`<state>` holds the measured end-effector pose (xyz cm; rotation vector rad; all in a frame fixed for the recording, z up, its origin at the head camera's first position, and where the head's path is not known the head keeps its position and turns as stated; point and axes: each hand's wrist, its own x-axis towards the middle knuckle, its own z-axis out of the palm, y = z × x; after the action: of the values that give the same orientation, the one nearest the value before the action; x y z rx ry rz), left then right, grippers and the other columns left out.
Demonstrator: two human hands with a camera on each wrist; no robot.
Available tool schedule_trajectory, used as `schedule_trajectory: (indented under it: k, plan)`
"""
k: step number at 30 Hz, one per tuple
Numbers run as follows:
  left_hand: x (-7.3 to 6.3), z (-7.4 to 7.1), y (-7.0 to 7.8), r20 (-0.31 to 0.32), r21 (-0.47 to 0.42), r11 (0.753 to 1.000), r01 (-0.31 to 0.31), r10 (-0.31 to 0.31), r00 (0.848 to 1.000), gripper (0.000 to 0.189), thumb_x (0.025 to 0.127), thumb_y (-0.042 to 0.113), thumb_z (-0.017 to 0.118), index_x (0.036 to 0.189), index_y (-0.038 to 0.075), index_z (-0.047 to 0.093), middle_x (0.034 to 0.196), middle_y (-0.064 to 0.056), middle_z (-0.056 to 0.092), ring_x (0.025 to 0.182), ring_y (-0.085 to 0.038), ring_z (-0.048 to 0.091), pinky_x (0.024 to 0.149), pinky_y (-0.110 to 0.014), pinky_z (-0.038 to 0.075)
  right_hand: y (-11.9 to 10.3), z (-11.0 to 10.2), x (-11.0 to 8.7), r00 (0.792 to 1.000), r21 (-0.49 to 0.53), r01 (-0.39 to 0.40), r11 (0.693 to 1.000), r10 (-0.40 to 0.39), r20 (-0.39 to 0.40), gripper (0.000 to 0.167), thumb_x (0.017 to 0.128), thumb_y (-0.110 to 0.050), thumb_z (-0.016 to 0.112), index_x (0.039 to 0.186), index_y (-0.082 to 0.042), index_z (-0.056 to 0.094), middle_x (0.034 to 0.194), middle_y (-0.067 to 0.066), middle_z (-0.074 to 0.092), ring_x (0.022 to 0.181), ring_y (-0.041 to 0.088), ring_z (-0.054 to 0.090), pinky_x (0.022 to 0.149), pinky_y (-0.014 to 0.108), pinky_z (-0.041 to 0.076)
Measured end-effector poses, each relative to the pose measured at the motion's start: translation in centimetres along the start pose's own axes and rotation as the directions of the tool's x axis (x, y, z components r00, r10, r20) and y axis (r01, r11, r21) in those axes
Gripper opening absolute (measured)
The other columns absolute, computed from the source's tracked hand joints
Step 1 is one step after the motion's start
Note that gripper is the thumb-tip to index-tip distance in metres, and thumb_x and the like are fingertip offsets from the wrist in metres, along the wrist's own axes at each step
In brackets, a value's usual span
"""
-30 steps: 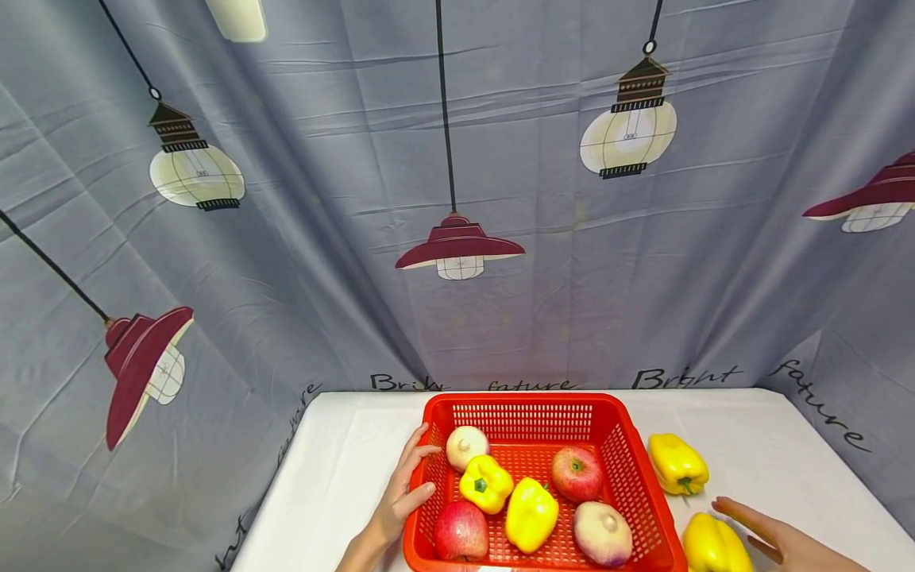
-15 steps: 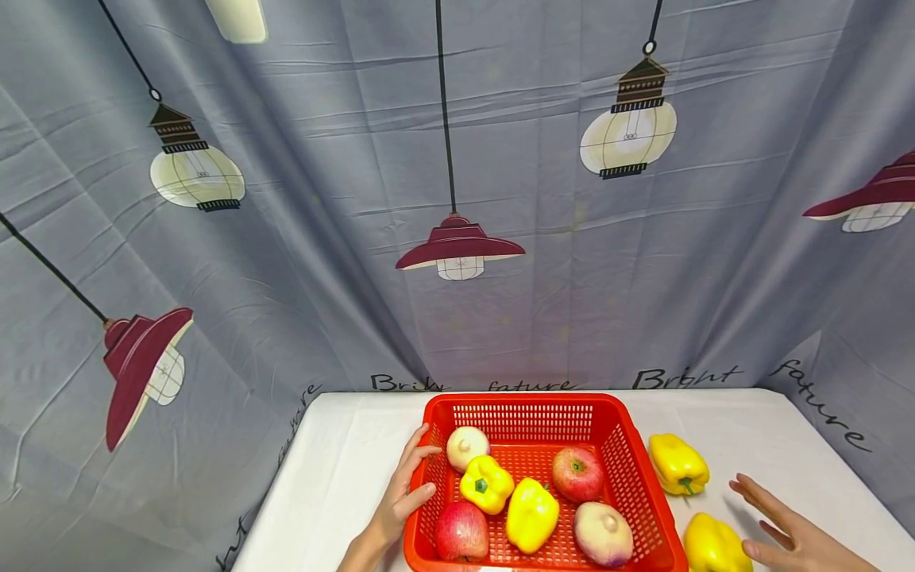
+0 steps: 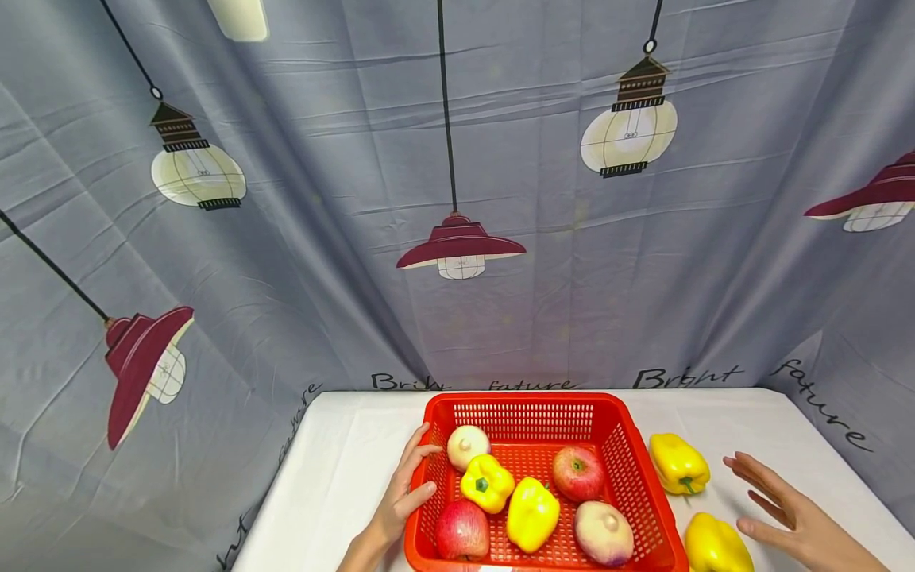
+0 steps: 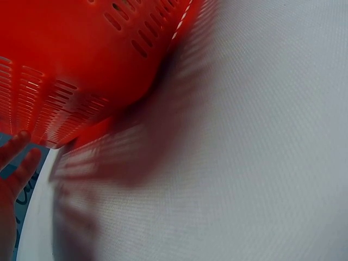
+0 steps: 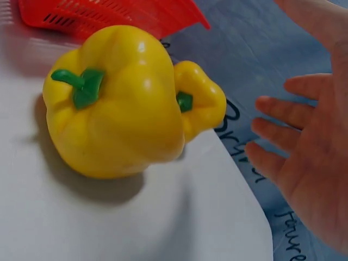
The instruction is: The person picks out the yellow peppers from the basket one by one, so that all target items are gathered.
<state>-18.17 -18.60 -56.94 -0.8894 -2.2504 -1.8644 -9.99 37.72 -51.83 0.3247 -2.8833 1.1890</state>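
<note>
My left hand (image 3: 397, 499) rests against the left rim of a red plastic basket (image 3: 646, 469), fingers at its edge; the left wrist view shows its fingertips (image 4: 22, 168) by the slotted wall. Beyond the basket's right side, my right hand (image 3: 789, 508) hovers with fingers spread and nothing in them. Close to it lie a near yellow bell pepper (image 3: 715, 546) and a farther yellow bell pepper (image 3: 677, 463). In the right wrist view the near pepper shows its green stem (image 5: 87, 87), and the palm faces it across a gap.
Inside the basket lie two yellow bell peppers (image 3: 532, 516), two red apples (image 3: 577, 474) and two pale round vegetables (image 3: 603, 534) with purplish tinges. A white cloth (image 3: 343, 445) covers the table. Grey curtains (image 3: 543, 334) with printed lamps hang behind and at both sides.
My right hand has drawn slightly right and up, away from the near pepper, its fingers spreading apart. The left hand and the basket hold their places.
</note>
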Motion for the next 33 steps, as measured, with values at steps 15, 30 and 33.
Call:
schedule_trajectory:
  k: [15,30,33]
  plan:
    - [0.0,0.0,-0.1,-0.014,0.040,0.999,-0.015,0.016,1.000,0.044,0.091,0.015,0.052,0.131,-0.004,0.054,0.165,-0.016,0.016,0.149,-0.036,0.015,0.112,-0.032,0.032,-5.4,-0.2,2.6,0.988,0.253,0.089,0.963,-0.118,0.098,0.067,0.100,-0.006,0.060,0.155,0.006,0.023,0.139,-0.038,0.037,0.123,-0.020,0.037,0.089,0.020,0.051]
    - [0.0,-0.1,-0.3,-0.016,0.054,0.998,-0.020,0.021,1.000,0.044,0.092,0.016,0.051,0.130,-0.003,0.053,0.165,-0.014,0.017,0.149,-0.026,0.018,0.111,-0.032,0.034,-10.1,0.7,5.3,0.878,0.510,0.102,0.854,-0.319,0.358,0.067,0.096,0.004,0.058,0.156,0.003,0.027,0.155,0.000,0.045,0.137,0.004,0.042,0.104,0.020,0.039]
    - [0.0,-0.1,-0.2,-0.014,0.050,0.999,-0.015,0.016,1.000,0.043,0.092,0.016,0.051,0.131,-0.003,0.053,0.165,-0.013,0.017,0.149,-0.026,0.018,0.110,-0.032,0.035,-10.3,1.3,5.8,0.860,0.521,0.117,0.846,-0.348,0.372,0.067,0.095,0.004,0.060,0.155,0.002,0.031,0.154,0.000,0.046,0.137,0.005,0.043,0.105,0.020,0.038]
